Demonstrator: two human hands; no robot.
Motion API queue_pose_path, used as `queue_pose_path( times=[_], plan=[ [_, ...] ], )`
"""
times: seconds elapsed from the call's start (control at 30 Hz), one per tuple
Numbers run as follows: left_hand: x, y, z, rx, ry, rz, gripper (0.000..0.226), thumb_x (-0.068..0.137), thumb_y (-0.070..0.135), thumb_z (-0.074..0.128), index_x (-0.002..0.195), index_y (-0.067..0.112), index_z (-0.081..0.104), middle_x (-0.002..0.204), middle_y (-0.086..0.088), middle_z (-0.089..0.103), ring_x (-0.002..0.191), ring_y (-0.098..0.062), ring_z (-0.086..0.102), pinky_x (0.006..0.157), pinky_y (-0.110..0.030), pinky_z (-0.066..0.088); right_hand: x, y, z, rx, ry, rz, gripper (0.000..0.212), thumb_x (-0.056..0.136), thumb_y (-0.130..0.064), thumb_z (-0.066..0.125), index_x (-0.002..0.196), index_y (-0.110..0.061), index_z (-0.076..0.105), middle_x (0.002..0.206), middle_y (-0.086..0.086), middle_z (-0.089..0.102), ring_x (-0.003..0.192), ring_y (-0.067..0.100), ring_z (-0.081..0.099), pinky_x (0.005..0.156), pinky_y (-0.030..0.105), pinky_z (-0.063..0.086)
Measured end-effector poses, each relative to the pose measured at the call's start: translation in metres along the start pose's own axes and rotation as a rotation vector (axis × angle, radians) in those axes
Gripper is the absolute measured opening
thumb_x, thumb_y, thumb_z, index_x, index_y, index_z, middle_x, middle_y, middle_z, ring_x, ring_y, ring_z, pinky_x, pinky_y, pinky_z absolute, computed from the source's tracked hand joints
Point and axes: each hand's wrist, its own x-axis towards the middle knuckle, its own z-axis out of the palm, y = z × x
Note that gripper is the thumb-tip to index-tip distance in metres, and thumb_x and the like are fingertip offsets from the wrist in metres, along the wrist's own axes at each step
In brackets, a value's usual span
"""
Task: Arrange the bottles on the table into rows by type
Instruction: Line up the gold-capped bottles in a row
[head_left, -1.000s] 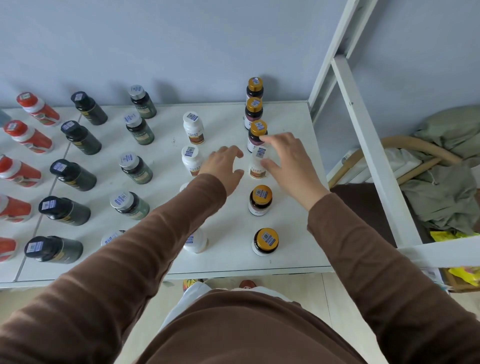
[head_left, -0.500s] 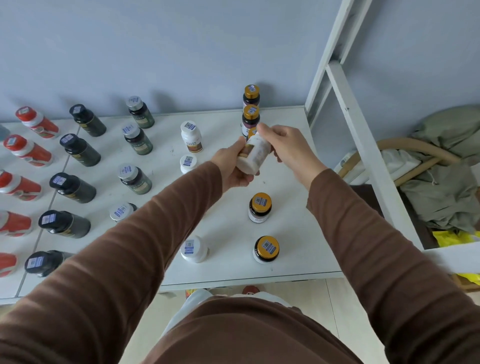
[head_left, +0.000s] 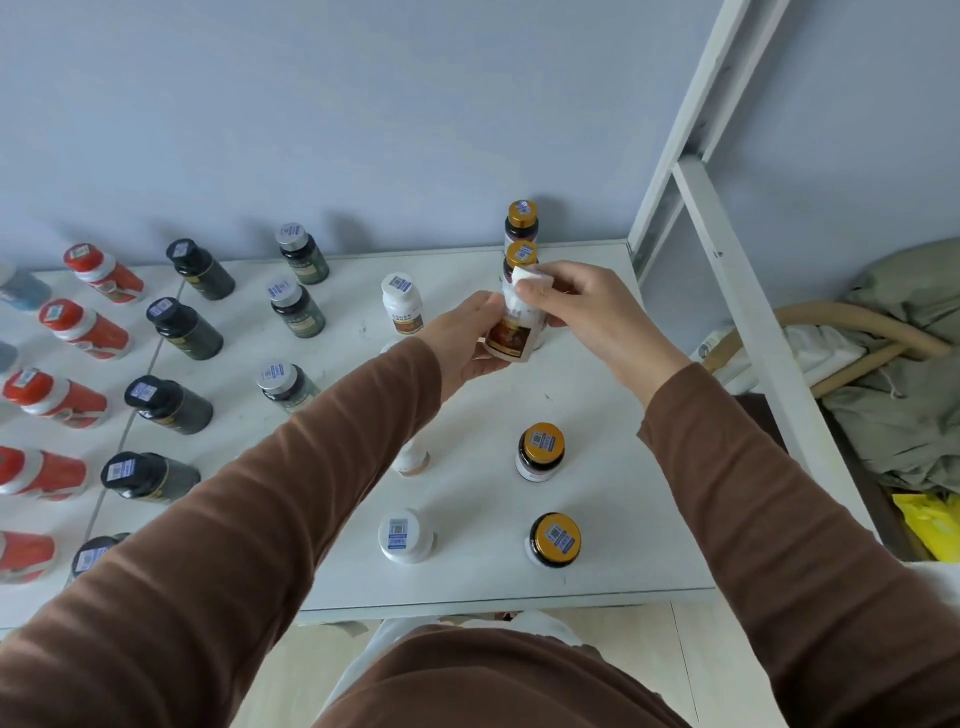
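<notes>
We see both arms in brown sleeves reaching forward over the white table (head_left: 597, 519). The left hand (head_left: 462, 343) cups the lower body of a white bottle (head_left: 511, 332) from the left, fingers curled under it. The right hand (head_left: 576, 306) pinches the bottle's white cap end from above, wrist bent down. The bottle is lifted off the table, tilted, held in front of the gold-capped bottles (head_left: 521, 234) at the back. Another white bottle (head_left: 402, 304) stands just left.
</notes>
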Motion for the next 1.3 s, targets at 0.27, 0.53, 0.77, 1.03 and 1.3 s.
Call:
queue_pose_path(
  times=[0.27,0.53,0.77,1.03,1.3],
  plan=[
    [0.015,0.029,-0.048,0.233,0.119,0.199,0.032,0.099,0.025,0.044,0.129,0.019,0.053,0.114,-0.002,0.060,0.103,-0.015,0.053,0.096,-0.029,0.042,0.056,-0.027,0.032,-0.228,0.051,-0.139,0.034,0.077,-0.044,0.074,0.108,-0.031,0.065,0.100,-0.014,0.069,0.091,0.005,0.064,0.080,0.029,0.052],
    [0.061,0.056,-0.148,0.949,0.419,0.248,0.037,0.092,0.024,0.053,0.128,0.018,0.054,0.130,-0.002,0.059,0.119,-0.023,0.054,0.105,-0.032,0.039,0.149,-0.036,0.094,-0.477,-0.007,-0.202,0.038,0.078,-0.034,0.074,0.111,-0.020,0.061,0.107,-0.001,0.065,0.094,0.016,0.060,0.080,0.031,0.047],
    [0.084,0.055,-0.184,1.178,0.456,0.202,0.038,0.092,0.025,0.052,0.128,0.016,0.053,0.135,-0.006,0.055,0.125,-0.026,0.048,0.104,-0.030,0.035,0.197,-0.016,0.137,-0.570,-0.047,-0.135,0.035,0.081,-0.029,0.072,0.111,-0.015,0.060,0.107,0.004,0.065,0.097,0.023,0.060,0.078,0.031,0.044],
    [0.079,0.047,-0.182,1.149,0.441,0.248,0.036,0.092,0.022,0.051,0.127,0.015,0.053,0.132,-0.007,0.056,0.123,-0.027,0.049,0.104,-0.032,0.036,0.195,-0.013,0.131,-0.588,-0.113,-0.055,0.065,0.091,-0.032,0.065,0.148,-0.015,0.039,0.147,0.008,0.049,0.131,0.023,0.048,0.103,0.031,0.036],
    [0.037,0.044,-0.100,1.056,0.416,0.519,0.033,0.090,0.022,0.053,0.123,0.020,0.056,0.126,-0.004,0.058,0.116,-0.024,0.053,0.097,-0.031,0.040,0.097,-0.034,0.029,-0.562,0.116,-0.225,0.030,0.094,-0.022,0.059,0.124,-0.022,0.066,0.109,-0.009,0.063,0.101,0.010,0.058,0.086,0.021,0.040]
  ],
)
